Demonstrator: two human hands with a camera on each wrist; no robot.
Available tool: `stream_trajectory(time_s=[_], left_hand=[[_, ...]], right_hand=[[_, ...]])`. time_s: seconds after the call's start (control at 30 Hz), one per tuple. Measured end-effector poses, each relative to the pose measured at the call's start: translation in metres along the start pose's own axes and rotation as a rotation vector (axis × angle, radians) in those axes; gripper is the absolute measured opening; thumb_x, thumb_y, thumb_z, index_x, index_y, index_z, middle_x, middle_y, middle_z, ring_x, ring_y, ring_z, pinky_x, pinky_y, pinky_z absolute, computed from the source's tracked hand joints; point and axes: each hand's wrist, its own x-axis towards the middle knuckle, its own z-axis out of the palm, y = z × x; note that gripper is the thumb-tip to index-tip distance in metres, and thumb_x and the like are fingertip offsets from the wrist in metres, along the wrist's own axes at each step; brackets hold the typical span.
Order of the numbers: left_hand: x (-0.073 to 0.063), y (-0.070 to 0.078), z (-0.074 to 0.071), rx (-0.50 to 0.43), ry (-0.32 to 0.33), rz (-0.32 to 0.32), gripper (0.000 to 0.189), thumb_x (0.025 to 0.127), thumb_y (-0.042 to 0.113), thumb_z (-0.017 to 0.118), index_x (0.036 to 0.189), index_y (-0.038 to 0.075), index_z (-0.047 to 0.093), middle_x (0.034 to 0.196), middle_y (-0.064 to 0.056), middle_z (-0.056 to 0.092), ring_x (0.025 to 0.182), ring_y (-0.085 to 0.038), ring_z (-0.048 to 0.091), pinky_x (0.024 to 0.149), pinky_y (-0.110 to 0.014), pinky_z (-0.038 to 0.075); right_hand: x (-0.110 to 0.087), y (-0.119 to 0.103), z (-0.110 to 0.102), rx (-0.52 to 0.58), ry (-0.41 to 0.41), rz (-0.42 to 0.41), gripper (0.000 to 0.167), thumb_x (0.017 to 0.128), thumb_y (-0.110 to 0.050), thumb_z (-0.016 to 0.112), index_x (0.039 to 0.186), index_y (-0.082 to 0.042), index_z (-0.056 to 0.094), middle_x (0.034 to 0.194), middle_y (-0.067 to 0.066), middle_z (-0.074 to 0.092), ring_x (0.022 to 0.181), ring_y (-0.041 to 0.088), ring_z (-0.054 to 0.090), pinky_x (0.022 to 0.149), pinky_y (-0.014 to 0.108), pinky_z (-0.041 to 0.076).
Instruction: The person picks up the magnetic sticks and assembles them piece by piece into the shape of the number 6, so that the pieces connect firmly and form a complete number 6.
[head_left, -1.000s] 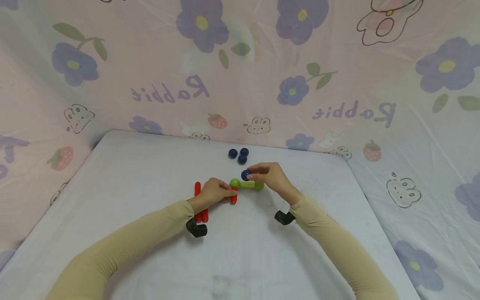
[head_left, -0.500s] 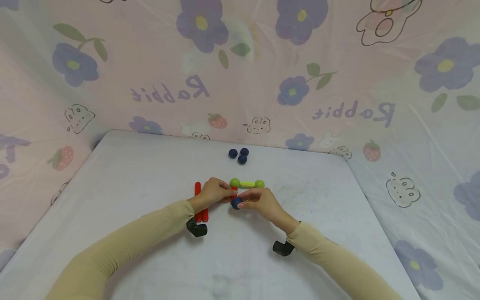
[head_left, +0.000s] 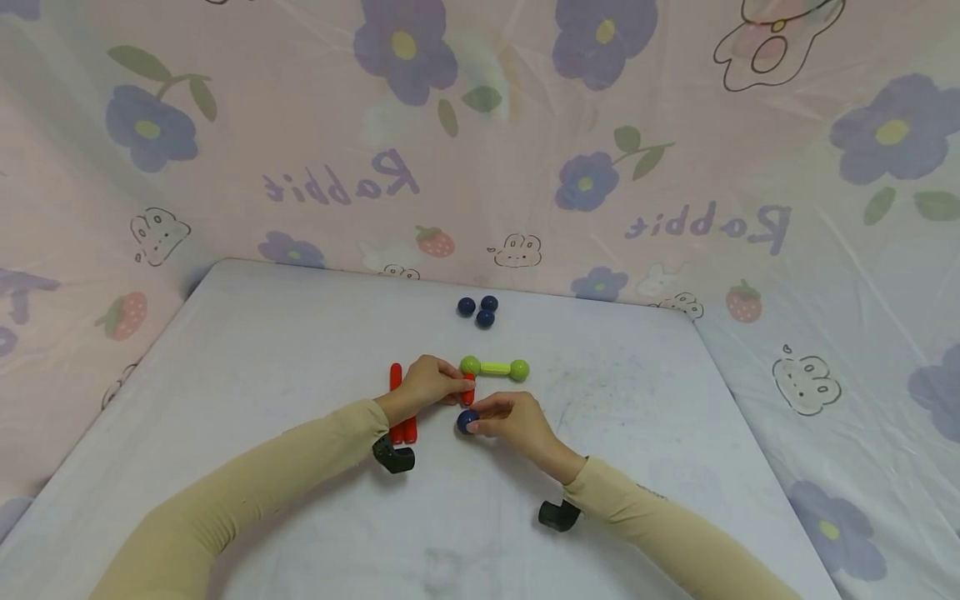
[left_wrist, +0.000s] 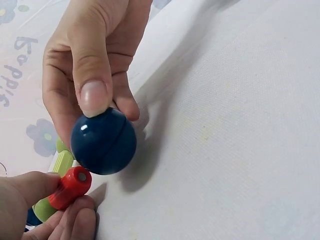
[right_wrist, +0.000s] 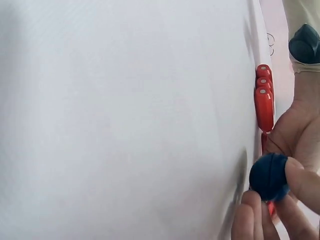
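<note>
My left hand (head_left: 431,386) pinches a short red rod (head_left: 468,392), whose far end meets a green ball (head_left: 470,366). A light green rod (head_left: 495,368) links that ball to a second green ball (head_left: 519,369). Between thumb and fingers, my right hand (head_left: 521,425) holds a dark blue ball (head_left: 466,422) just off the red rod's near end. In the left wrist view, a grey disc shows on the red rod's tip (left_wrist: 81,176), close beside the blue ball (left_wrist: 104,142). Whether they touch I cannot tell. The right wrist view shows the blue ball (right_wrist: 268,176) gripped at its side.
Several red rods (head_left: 396,377) lie left of the joined pieces, partly hidden by my left hand; their ends (right_wrist: 264,97) appear in the right wrist view. Three dark blue balls (head_left: 485,319) sit farther back on the white table (head_left: 300,333). A patterned cloth (head_left: 480,167) hangs behind.
My right hand has carried the blue ball from above the green rod toward me and slightly left, to the red rod's near end. My left hand has stayed in place.
</note>
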Motion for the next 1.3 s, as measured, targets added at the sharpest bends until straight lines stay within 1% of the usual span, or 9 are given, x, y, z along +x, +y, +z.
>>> stream_trajectory(time_s=[0.17, 0.47, 0.8, 1.03, 1.3], left_hand=[[-0.0008, 0.0002, 0.0002, -0.01, 0.0, 0.003, 0.027, 0.083, 0.025, 0.08, 0.1, 0.005, 0.075, 0.092, -0.008, 0.075, 0.068, -0.009, 0.069, 0.066, -0.022, 0.059], [-0.0009, 0.0008, 0.0009, -0.006, -0.007, 0.007, 0.027, 0.084, 0.026, 0.08, 0.1, 0.005, 0.075, 0.092, -0.007, 0.074, 0.069, -0.009, 0.069, 0.067, -0.021, 0.058], [-0.0005, 0.0012, 0.0009, -0.018, -0.007, 0.003, 0.027, 0.084, 0.025, 0.08, 0.1, 0.004, 0.075, 0.091, -0.007, 0.075, 0.07, -0.01, 0.068, 0.067, -0.021, 0.059], [0.0002, 0.0013, 0.0016, -0.032, -0.009, 0.013, 0.027, 0.083, 0.024, 0.08, 0.099, 0.003, 0.075, 0.091, -0.008, 0.075, 0.068, -0.008, 0.069, 0.066, -0.021, 0.059], [-0.0006, 0.0014, 0.0005, -0.043, -0.012, 0.01, 0.027, 0.083, 0.024, 0.081, 0.099, 0.003, 0.075, 0.09, -0.009, 0.075, 0.067, -0.009, 0.069, 0.067, -0.023, 0.059]], right_hand=[[0.0015, 0.0035, 0.0033, -0.008, 0.018, 0.008, 0.029, 0.077, -0.017, 0.084, 0.104, -0.008, 0.077, 0.095, 0.011, 0.077, 0.078, 0.007, 0.069, 0.067, 0.02, 0.053], [0.0011, -0.0002, 0.005, 0.015, 0.041, 0.018, 0.026, 0.078, -0.013, 0.084, 0.102, -0.005, 0.076, 0.094, 0.012, 0.077, 0.078, 0.009, 0.071, 0.068, 0.019, 0.054], [0.0046, -0.0019, 0.005, 0.013, 0.09, 0.041, 0.024, 0.077, -0.012, 0.084, 0.098, -0.004, 0.076, 0.09, 0.012, 0.077, 0.074, 0.007, 0.069, 0.065, 0.02, 0.053], [0.0076, -0.0008, 0.0045, 0.054, 0.088, 0.054, 0.024, 0.077, -0.011, 0.084, 0.098, -0.002, 0.074, 0.092, 0.014, 0.078, 0.075, 0.007, 0.071, 0.066, 0.02, 0.053], [0.0074, 0.0002, 0.004, 0.063, 0.081, 0.044, 0.024, 0.077, -0.01, 0.083, 0.098, -0.002, 0.074, 0.093, 0.014, 0.078, 0.076, 0.008, 0.072, 0.065, 0.02, 0.053]])
